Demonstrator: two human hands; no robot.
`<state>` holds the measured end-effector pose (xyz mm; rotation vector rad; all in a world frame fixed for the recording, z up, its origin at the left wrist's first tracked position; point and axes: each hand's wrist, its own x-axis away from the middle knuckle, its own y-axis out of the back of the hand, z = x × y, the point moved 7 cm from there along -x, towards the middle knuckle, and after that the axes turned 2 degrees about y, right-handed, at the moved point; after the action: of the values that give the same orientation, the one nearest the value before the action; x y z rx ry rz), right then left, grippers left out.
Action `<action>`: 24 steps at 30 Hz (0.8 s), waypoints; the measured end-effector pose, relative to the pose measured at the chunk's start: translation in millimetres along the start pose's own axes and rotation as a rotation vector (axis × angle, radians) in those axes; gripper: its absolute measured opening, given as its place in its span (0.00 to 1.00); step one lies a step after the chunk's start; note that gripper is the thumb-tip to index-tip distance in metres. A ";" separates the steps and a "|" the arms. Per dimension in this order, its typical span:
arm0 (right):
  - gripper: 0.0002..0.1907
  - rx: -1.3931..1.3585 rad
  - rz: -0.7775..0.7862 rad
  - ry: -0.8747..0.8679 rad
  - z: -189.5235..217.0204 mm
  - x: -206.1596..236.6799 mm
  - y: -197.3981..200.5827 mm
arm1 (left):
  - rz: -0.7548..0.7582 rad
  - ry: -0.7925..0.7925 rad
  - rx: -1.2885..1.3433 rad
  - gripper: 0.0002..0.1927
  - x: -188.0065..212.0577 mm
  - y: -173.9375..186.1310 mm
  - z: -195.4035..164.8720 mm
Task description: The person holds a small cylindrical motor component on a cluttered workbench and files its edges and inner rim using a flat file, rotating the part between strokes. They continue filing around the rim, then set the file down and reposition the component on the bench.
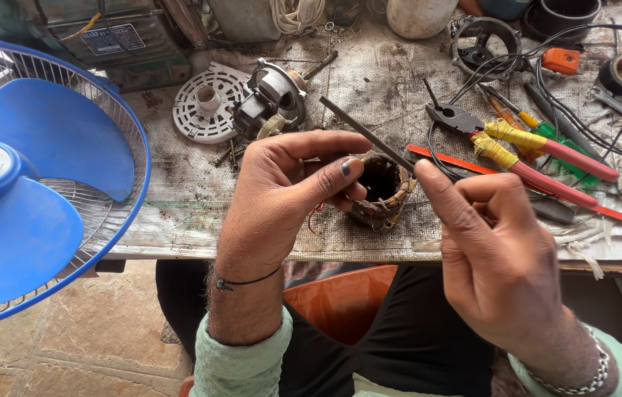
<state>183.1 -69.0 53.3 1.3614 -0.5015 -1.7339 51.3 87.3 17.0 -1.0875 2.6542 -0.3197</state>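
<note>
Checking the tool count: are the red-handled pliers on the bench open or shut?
Open: the pliers lie flat on the workbench, handles spread apart and jaws parted. Neither hand touches them.

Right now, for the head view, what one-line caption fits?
Left hand holds a wound stator while right hand works a thin rod into it, pliers beside.

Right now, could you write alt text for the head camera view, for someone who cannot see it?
The left hand holds a small wound motor coil above a cluttered workbench, while the right hand pokes a thin dark rod at its rim. Red-handled pliers lie to the right, and a blue fan stands at left.
</note>
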 end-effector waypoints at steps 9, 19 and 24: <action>0.30 -0.056 0.073 0.010 -0.5 -2.7 -7.9 | -0.009 -0.012 0.068 0.16 0.6 -2.0 -0.7; 0.32 -0.080 0.070 0.010 3.5 -5.6 -6.0 | 0.012 -0.017 0.091 0.15 3.4 -7.0 -1.6; 0.32 -0.092 0.089 0.002 4.0 -6.0 -7.4 | -0.047 -0.013 0.187 0.15 3.3 -2.7 1.3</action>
<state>176.9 -60.8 52.6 1.2578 -0.4683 -1.6624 51.2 83.0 16.1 -1.0887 2.5303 -0.5562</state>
